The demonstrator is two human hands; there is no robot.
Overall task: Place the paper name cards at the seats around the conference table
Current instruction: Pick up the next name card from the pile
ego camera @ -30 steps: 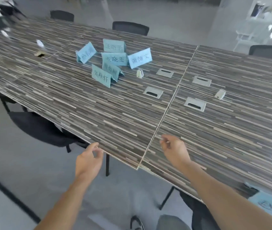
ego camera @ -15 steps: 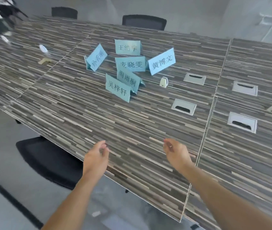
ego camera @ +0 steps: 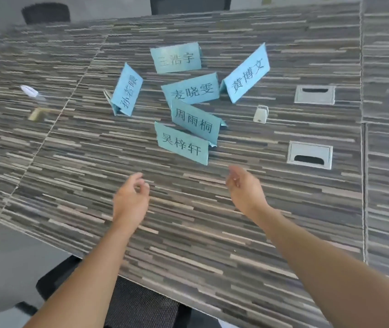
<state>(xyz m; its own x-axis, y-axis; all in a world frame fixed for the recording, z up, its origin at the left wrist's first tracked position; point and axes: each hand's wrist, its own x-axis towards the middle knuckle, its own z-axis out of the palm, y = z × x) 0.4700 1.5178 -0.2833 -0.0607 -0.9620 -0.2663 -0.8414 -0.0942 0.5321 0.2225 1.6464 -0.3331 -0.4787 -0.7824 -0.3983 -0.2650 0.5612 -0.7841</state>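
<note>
Several folded light-blue paper name cards with black handwriting stand bunched in the middle of the striped wooden conference table (ego camera: pixel 82 185). The nearest card (ego camera: pixel 181 143) stands in front, with another card (ego camera: pixel 194 121) just behind it. More cards stand at the back (ego camera: pixel 176 58), at the left (ego camera: pixel 127 91) and at the right (ego camera: pixel 246 74). My left hand (ego camera: pixel 130 200) hovers over the table just short of the nearest card, fingers loosely curled, holding nothing. My right hand (ego camera: pixel 244 188) reaches in beside it, also empty, fingers apart.
Grey cable hatches (ego camera: pixel 309 154) (ego camera: pixel 314 94) sit in the table to the right of the cards, with a small white object (ego camera: pixel 260 114) between them. A black chair (ego camera: pixel 139 304) is tucked in below the near edge. Two more chairs (ego camera: pixel 45 13) stand at the far side.
Both hands have moved forward from the table's near edge toward the cluster of cards. The view has shifted left and closer to the cards.
</note>
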